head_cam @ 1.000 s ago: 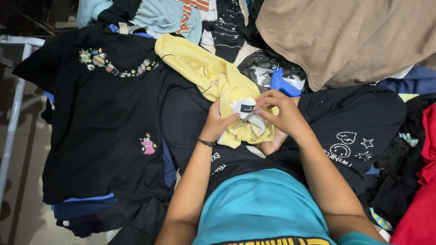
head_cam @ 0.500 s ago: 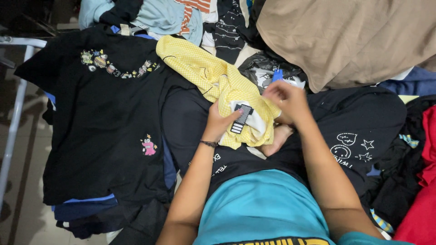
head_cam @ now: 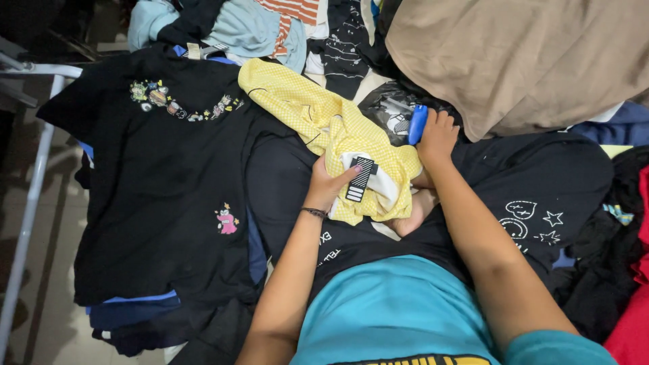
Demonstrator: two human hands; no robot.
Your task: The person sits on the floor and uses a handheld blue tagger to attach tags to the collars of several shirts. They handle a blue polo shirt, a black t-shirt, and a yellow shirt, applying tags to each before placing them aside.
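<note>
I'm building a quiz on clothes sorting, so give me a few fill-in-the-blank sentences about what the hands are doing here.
1. The left hand presses a striped tag against the ____ garment.
2. The right hand grips a small ____ tool.
3. The wristband sits on the ____ wrist.

Missing words: yellow; blue; left

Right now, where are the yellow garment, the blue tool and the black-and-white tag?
yellow garment (head_cam: 307, 111): head view, on the bare checked cloth of its upper part.
blue tool (head_cam: 417, 124): head view, on its blue body beside the right hand's fingers.
black-and-white tag (head_cam: 360, 179): head view, on the tag's striped middle.
</note>
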